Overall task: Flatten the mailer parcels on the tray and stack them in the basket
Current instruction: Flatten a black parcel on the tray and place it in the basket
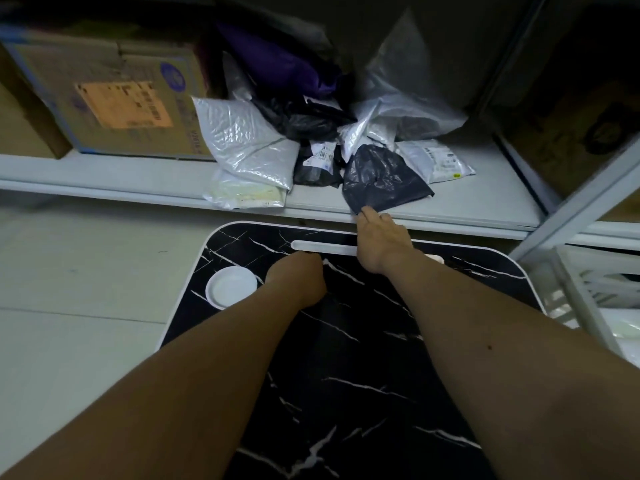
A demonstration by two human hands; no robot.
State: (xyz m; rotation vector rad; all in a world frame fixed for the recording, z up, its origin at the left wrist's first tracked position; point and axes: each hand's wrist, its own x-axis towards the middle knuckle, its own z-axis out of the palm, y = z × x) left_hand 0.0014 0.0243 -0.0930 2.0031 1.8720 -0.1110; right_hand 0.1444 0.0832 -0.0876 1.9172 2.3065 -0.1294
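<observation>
On the low white shelf (485,202) behind the tray lies a heap of mailer bags, silver (242,140) and black. The right hand (379,242) reaches over the far edge of the black marble tray (346,358) and touches the near corner of a black bag (384,180) with its fingertips; if it pinches the bag, I cannot tell. The left hand (298,277) is curled above the tray, fingers hidden, next to a round white dish (231,286). A white basket (588,292) stands at the right side. A cardboard box (110,98) sits on the shelf, left of the heap.
</observation>
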